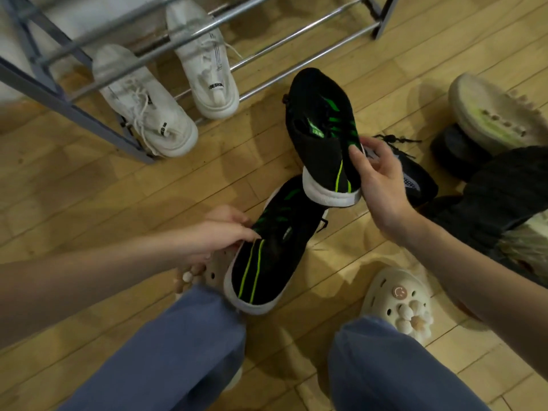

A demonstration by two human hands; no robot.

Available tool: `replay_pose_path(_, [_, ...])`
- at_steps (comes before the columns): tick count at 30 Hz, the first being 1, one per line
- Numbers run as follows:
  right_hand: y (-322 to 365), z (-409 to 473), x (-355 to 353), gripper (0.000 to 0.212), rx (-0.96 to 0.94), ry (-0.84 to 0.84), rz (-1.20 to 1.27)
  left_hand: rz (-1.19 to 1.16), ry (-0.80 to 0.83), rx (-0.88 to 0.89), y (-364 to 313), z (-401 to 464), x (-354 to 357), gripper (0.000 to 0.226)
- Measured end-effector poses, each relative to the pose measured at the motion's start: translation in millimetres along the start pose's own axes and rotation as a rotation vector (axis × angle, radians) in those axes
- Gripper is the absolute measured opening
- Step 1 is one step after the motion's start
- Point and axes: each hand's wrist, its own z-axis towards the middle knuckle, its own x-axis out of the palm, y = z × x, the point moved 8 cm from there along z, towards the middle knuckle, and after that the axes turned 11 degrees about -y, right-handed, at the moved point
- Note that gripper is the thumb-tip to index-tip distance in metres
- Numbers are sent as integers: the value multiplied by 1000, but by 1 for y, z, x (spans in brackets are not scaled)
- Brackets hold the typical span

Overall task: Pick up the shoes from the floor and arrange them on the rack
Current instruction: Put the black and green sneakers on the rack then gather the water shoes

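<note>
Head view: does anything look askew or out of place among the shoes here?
Yes. At the far right a pale shoe lies tipped over, its worn, green-stained sole facing up, on a dark shoe. The two white sneakers on the rack point different ways, not parallel. The left hand and right hand each hold a black-and-green sneaker.

Pale wooden floorboards (pixel 89 188) run across the room in long planks, catching a soft shine. The person stands in loose blue trousers (pixel 184 351) and cream clogs; the right clog (pixel 400 304) carries a round smiley charm and a puffy flower, while the left clog (pixel 204 271) peeks out from under the trouser leg, mostly hidden, with small bead-like charms at its edge.
</note>
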Motion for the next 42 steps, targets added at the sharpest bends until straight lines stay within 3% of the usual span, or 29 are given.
replay_pose_path(2, [8, 12, -5, 35, -22, -57, 3, -33, -35, 49, -14, -7, -18, 14])
replay_pose_path(10, [27, 63, -12, 34, -24, -186, 44, -287, -145, 131, -46, -25, -72, 20])
replay_pose_path(19, [52, 142, 27, 33, -55, -202, -49, -559, -360, 198, -134, 53, -65, 7])
replay_pose_path(23, [80, 175, 36, 36, -118, -201, -108, -680, -367, 191, -167, 96, -62, 30])
replay_pose_path(31, [92, 211, 36, 47, -15, -159, -109, -971, -301, 163, -218, 127, -69, 19])
replay_pose_path(36, [78, 199, 31, 47, 0, -155, -134, -811, -373, 157, -205, 125, -65, 37])
replay_pose_path(40, [78, 158, 18, 43, -245, -65, -439, -560, -451, 254, -194, 98, -54, 18])
replay_pose_path(42, [69, 130, 5, 40, -361, -8, -596, -421, -486, 315, -189, 83, -44, 28])
